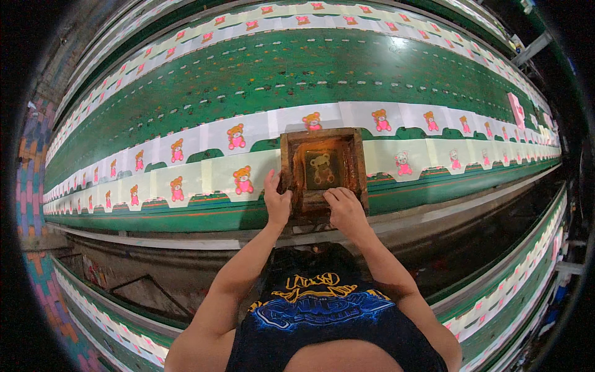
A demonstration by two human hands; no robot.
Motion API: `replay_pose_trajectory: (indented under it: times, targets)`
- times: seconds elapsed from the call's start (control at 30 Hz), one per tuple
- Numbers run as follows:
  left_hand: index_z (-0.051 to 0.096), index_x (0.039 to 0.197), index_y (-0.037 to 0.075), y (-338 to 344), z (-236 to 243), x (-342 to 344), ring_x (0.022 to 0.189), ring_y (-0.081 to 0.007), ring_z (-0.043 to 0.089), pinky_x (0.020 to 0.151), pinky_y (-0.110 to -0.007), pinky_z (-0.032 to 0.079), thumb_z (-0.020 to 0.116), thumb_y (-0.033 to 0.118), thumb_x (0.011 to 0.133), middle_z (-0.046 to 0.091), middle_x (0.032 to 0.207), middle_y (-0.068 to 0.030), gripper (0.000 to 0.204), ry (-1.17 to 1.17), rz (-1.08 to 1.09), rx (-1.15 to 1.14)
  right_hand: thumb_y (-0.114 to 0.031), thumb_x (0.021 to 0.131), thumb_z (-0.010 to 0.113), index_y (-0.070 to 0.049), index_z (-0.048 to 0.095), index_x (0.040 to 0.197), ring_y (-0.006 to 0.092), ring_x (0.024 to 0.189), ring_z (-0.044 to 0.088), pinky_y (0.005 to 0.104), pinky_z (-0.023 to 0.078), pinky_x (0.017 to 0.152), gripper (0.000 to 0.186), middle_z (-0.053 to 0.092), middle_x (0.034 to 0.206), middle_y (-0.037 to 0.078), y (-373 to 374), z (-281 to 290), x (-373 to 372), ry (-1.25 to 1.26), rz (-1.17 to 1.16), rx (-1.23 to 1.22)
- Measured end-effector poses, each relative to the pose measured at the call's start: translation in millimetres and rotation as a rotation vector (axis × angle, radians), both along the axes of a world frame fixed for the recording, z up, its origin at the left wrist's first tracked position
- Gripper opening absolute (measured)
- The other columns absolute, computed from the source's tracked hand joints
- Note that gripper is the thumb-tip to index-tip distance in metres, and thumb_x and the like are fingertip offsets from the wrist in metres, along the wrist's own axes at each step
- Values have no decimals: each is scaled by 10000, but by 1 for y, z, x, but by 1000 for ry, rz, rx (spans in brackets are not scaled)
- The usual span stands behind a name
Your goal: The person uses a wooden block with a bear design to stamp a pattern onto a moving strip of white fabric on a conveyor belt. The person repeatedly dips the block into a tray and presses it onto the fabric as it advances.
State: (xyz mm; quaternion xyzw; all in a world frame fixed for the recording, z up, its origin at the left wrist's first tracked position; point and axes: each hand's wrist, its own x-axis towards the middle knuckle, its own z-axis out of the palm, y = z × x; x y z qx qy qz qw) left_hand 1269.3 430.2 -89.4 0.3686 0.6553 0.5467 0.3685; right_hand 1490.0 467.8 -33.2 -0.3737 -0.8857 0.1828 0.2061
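A square wooden screen-printing frame (pixel 321 134) lies flat on the long green table (pixel 279 74), over a pale fabric piece in the near row. Its mesh shows a bear outline stained orange. My left hand (pixel 276 199) grips the frame's near left corner. My right hand (pixel 344 208) rests on the frame's near edge, fingers curled over something I cannot make out. To the left of the frame lie fabric pieces (pixel 238 180) printed with orange-and-pink bears; pieces to the right (pixel 403 163) show paler bears.
Two rows of printed fabric pieces run the length of the green table, with another row (pixel 297 18) at its far edge. A second table with similar pieces (pixel 508 291) curves along the lower right. A dark gap lies between the tables where I stand.
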Motion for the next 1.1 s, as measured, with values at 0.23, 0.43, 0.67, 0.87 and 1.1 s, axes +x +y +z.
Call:
replay_pose_trajectory:
  times: [0.23, 0.43, 0.67, 0.87, 1.1]
  targets:
    - [318, 1478, -9, 11, -4, 26, 1405, -322, 427, 887, -291, 548, 565, -138, 810, 404, 1498, -211, 724, 178, 3, -28, 39, 754, 633, 14, 618, 1135, 340, 1134, 590, 442, 469, 1012, 381, 637, 1159, 165, 8, -17, 34, 54, 12, -19]
    - [321, 1476, -13, 8, -7, 20, 1377, -317, 462, 886, -296, 544, 579, -143, 787, 459, 1450, -247, 747, 173, 28, -15, 47, 770, 638, 15, 617, 1113, 352, 1126, 597, 451, 477, 1001, 345, 638, 1165, 168, 8, -18, 31, 89, 33, -70]
    - [371, 1434, -24, 12, -1, 24, 1358, -321, 498, 972, -332, 506, 584, -141, 782, 514, 1401, -278, 696, 204, 32, -73, 21, 774, 614, 17, 615, 1160, 348, 1165, 578, 439, 446, 1048, 385, 632, 1202, 170, 7, -17, 33, 27, 34, -76]
    - [450, 1357, -65, 14, -5, 24, 1318, -361, 534, 1105, -403, 417, 606, -103, 779, 578, 1323, -252, 599, 332, 20, -149, 60, 750, 640, 5, 624, 1090, 353, 1113, 606, 451, 482, 999, 345, 650, 1151, 166, 8, -5, 33, 15, 49, -91]
    - [529, 1294, -62, 11, -3, 22, 1214, -414, 590, 1018, -435, 474, 645, -75, 766, 629, 1221, -275, 541, 479, 12, -131, -16, 733, 688, -5, 636, 1034, 358, 1002, 620, 459, 507, 904, 305, 669, 1032, 171, 71, -12, 22, -20, 46, 24]
